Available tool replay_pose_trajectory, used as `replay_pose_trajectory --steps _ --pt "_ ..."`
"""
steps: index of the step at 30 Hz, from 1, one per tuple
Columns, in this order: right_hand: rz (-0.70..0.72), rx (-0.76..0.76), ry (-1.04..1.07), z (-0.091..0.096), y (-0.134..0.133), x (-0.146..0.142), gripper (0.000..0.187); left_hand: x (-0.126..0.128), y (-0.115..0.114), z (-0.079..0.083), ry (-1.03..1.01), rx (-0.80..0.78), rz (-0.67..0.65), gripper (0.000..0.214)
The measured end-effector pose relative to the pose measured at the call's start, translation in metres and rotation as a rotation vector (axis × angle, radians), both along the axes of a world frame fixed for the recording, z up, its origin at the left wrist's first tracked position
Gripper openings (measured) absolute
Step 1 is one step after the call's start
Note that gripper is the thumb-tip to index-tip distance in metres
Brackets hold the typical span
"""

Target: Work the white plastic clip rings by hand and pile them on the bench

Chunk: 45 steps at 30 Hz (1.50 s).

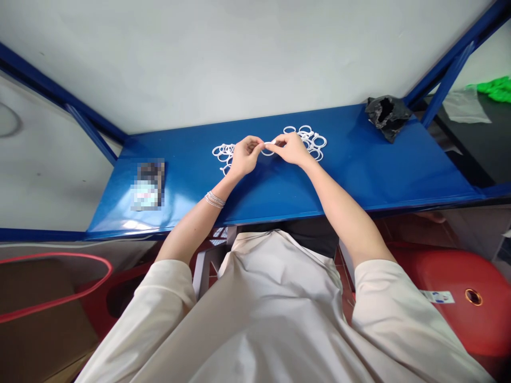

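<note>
Between my two hands is a white ring, pinched over the blue tabletop. My left hand has thumb and fingers closed on its left side; a thin bracelet circles that wrist. My right hand pinches the ring from the other side, thumb and fingertips together. A loose group of white rings lies just left of my left hand, partly covered by it. Another pile of white rings lies beyond and to the right of my right hand. Small knobs show on some rings.
A crumpled black plastic bag sits at the table's back right corner. On the left lies a blurred-out flat object. Blue metal frame bars rise at both ends. A red stool stands below on the right.
</note>
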State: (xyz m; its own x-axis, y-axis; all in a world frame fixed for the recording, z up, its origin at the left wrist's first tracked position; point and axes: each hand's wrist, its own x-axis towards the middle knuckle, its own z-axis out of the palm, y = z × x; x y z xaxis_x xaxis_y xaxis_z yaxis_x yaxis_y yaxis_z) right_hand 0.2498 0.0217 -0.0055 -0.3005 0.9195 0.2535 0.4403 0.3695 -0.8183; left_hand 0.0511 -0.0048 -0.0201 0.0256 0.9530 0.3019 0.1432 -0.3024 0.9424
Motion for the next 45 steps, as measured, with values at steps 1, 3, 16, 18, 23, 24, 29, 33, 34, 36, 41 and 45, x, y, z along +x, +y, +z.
replay_pose_trajectory --steps 1,3,16,18,23,24,29,33,34,36,41,45 --pt "0.011 -0.023 0.037 0.001 0.0 0.0 0.054 0.0 0.001 0.001 -0.049 -0.029 -0.022 0.016" --pt "0.067 -0.11 0.143 0.005 -0.002 0.0 0.054 -0.001 0.001 0.004 -0.119 -0.088 -0.075 0.019" --pt "0.316 -0.488 0.479 0.024 -0.017 -0.008 0.062 0.005 -0.015 0.031 -0.353 -0.476 -0.406 0.051" --pt "0.336 -0.496 0.501 0.026 -0.017 -0.009 0.064 0.007 -0.016 0.03 -0.366 -0.462 -0.423 0.054" --pt "0.377 -0.499 0.557 0.025 -0.015 -0.01 0.065 0.014 -0.015 0.028 -0.386 -0.386 -0.371 0.057" --pt "0.391 -0.501 0.566 0.024 -0.014 -0.011 0.065 0.015 -0.015 0.028 -0.386 -0.379 -0.347 0.059" --pt "0.422 -0.5 0.635 0.019 -0.013 -0.015 0.066 0.021 -0.018 0.029 -0.395 -0.356 -0.252 0.067" --pt "0.382 -0.476 0.708 0.016 -0.012 -0.013 0.061 0.018 -0.016 0.029 -0.416 -0.34 -0.212 0.067" --pt "0.372 -0.471 0.715 0.015 -0.011 -0.012 0.057 0.016 -0.014 0.028 -0.412 -0.329 -0.202 0.065" --pt "0.346 -0.465 0.704 0.013 -0.01 -0.009 0.049 0.012 -0.01 0.024 -0.39 -0.287 -0.179 0.062" --pt "0.231 -0.426 0.62 0.009 -0.007 -0.008 0.037 0.002 0.001 0.007 -0.262 -0.118 -0.111 0.04" --pt "0.17 -0.357 0.559 0.009 -0.008 -0.01 0.036 0.001 0.003 -0.001 -0.13 0.016 -0.046 0.04"
